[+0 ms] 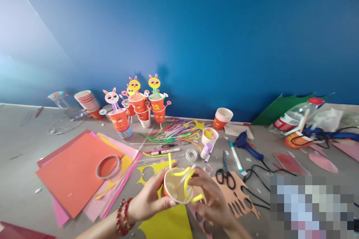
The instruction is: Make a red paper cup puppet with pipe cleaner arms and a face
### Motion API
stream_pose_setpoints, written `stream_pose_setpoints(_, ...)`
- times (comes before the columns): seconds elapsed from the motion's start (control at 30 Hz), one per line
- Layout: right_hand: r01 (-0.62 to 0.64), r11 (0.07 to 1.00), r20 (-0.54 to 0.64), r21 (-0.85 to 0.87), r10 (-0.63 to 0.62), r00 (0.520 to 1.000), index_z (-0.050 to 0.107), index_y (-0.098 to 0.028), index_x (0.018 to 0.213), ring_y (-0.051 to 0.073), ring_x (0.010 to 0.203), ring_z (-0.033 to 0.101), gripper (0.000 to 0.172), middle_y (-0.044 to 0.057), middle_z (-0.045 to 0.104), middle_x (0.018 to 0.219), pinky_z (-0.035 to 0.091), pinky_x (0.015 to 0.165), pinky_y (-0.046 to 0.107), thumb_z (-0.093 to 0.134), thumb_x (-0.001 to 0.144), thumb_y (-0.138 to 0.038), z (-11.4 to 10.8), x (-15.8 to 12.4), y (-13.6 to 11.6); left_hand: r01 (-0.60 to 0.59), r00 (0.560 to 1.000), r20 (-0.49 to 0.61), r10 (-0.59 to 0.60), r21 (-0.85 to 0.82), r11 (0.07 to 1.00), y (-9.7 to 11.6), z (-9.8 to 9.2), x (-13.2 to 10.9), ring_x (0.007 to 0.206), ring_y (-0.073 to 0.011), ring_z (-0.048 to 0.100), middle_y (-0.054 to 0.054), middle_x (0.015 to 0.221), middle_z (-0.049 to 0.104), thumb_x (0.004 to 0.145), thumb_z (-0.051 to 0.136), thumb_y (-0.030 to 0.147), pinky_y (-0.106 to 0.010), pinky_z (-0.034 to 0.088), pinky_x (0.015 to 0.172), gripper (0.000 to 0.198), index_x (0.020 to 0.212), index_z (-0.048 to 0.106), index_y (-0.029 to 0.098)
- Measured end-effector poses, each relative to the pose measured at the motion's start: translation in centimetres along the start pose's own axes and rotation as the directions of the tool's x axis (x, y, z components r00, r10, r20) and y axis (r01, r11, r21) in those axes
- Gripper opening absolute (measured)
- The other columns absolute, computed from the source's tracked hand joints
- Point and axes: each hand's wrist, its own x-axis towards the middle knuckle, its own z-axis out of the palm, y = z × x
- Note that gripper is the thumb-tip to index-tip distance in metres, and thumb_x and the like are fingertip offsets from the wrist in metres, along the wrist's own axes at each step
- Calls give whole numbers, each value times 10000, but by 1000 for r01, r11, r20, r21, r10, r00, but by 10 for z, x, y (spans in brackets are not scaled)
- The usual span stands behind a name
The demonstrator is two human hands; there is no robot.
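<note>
My left hand (151, 198) grips a cup (177, 190) near me; my right hand (211, 196) pinches its yellow straws (187, 179). Scissors (226, 175) lie just right.

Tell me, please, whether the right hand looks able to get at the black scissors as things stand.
Probably yes: the scissors lie uncovered just beside the right hand, with nothing between. That hand, though, is pinching yellow straws in the paper cup, so it would have to let go.
</note>
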Motion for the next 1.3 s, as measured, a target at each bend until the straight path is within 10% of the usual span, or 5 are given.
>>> stream_pose_setpoints(0.27, 24, 999, 10, 39, -24, 1000, 683, -303, 1229, 338, 1224, 596, 513, 131, 636, 1266, 521, 1006, 451, 651, 855, -654, -9, 5, -7, 9, 1000, 28, -5, -143, 990, -10, 7, -1, 1243, -345, 580, -164, 1392, 600, 833, 740, 526, -411, 477, 1054, 743, 1456, 494, 204)
stream_pose_setpoints(0.93, -127, 992, -96, 4, 126, 987, 724, -244, 1001, 231, 920, 644, 228, 69, 655, 999, 518, 834, 331, 594, 961, -426, 0, 21, -18, -68, 978, 196, 72, -28, 997, 2, 17, 9, 1095, -329, 639, -157, 1220, 656, 849, 702, 530, -377, 500, 973, 654, 1380, 533, 189)
stream_pose_setpoints(1.3, -284, 920, -40, 270, 305, 951, 642, -215, 762, 191, 828, 571, 169, 29, 583, 882, 447, 751, 296, 702, 891, -306, 7, 22, -18, -59, 963, 256, 83, -101, 993, 6, 27, 16, 1093, -342, 673, -177, 1243, 677, 710, 849, 529, -387, 526, 953, 796, 1362, 555, 182)
